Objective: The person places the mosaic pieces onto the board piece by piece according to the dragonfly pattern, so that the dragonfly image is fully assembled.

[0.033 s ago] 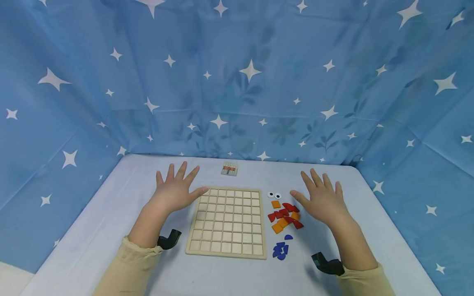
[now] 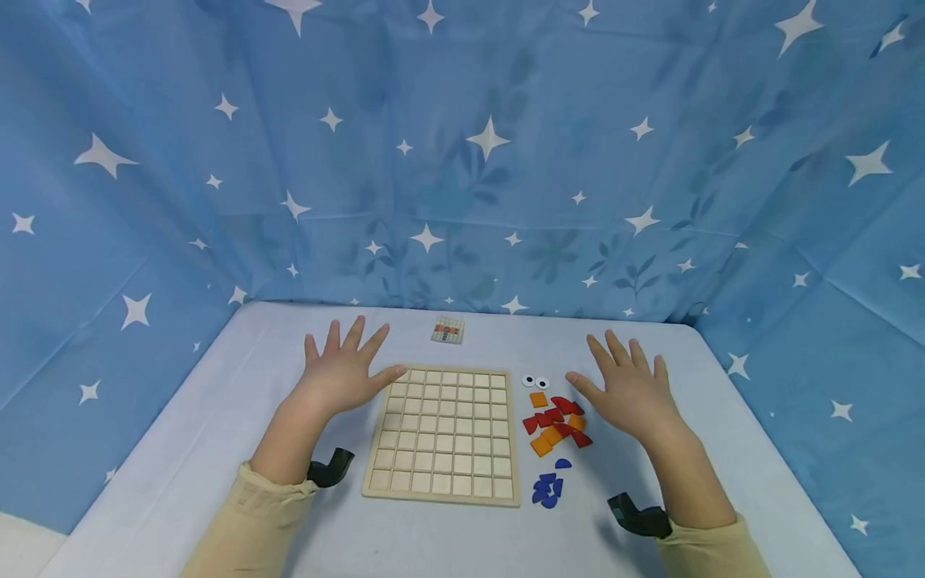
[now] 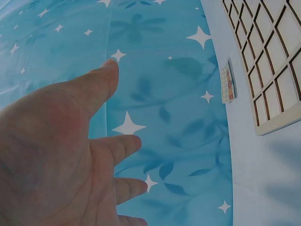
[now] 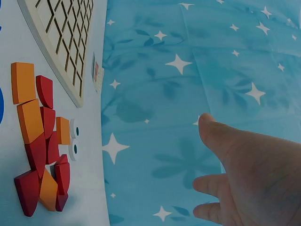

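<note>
With its fingers spread, my left hand [image 2: 342, 377] is held over the upper left of a wooden grid board [image 2: 444, 433], the thumb overlapping the board's corner in the head view. My right hand [image 2: 634, 393], also spread, hovers right of the loose pieces. Neither hand holds anything. Red pieces [image 2: 553, 414] with curved edges and orange square pieces [image 2: 541, 445] lie in a loose cluster between board and right hand. Blue pieces [image 2: 549, 502] form a smaller group nearer the front. Two round eye pieces [image 2: 542, 384] lie behind the orange and red ones.
A small printed card [image 2: 448, 330] with a coloured pattern lies behind the board. The white-covered table [image 2: 405, 538] ends at a blue curtain [image 2: 448, 160] with white stars. Dark wrist straps with cameras [image 2: 331, 467] stick out from both forearms.
</note>
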The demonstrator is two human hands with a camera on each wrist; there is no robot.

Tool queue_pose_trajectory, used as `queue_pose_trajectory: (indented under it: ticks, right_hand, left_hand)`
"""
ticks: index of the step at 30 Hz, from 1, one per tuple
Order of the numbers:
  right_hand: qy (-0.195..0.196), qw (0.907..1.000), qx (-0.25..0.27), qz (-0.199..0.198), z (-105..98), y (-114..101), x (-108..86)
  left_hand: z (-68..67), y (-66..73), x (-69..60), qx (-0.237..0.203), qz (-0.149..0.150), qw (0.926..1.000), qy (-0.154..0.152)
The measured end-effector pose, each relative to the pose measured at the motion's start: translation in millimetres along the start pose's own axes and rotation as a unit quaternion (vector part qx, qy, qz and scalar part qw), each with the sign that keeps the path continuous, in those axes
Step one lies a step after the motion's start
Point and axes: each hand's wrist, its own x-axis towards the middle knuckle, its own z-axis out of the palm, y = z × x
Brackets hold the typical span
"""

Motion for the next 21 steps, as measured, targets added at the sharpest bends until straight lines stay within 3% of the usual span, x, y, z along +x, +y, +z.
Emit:
queue_pose_trajectory:
  ticks: [5,10,17,21]
  right_hand:
    - [-0.005,0.9997,0.011,-0.02,4,1,1.4]
    - [-0.033,0.9958,0.07,-0.048,12,6,13.4]
    - [-0.106,0.9818,0.147,-0.058,29,11,48.8]
    - [-0.125,0.974,0.177,-0.065,42,11,68.2]
  left_hand:
    - [5.3,-3.3,4.7,-0.013,-0.002,0.9999,-0.004]
    - [19.0,-11.2,17.9,-0.083,0.023,0.996,-0.022]
    - [42.4,-26.4,34.7,-0.217,0.077,0.9699,-0.079]
    - [58.9,-37.8,39.9,-0.237,0.094,0.9628,-0.09]
